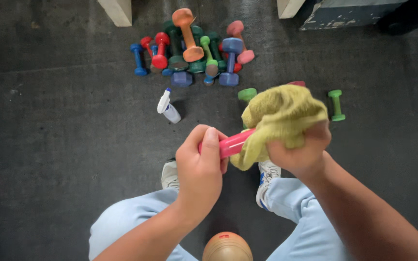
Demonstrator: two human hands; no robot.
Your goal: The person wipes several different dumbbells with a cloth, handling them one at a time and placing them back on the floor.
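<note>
Pink dumbbell held over a dark floor, cloth wrapped on its right end.

Left hand is clenched around the near-left end of the small pink plastic-coated dumbbell; right hand grips a crumpled yellow-green cloth bunched over the dumbbell's right end. Floor is dark grey rubber matting, speckled, with a seam line running across the far left. Far centre: a pile of coloured dumbbells, orange, red, blue, green and pink. A white spray bottle lies just near of the pile. One green dumbbell sits alone at right. Two pale wooden legs stand at the far edge. Light blue trousers and white shoes show at the near edge.
</note>
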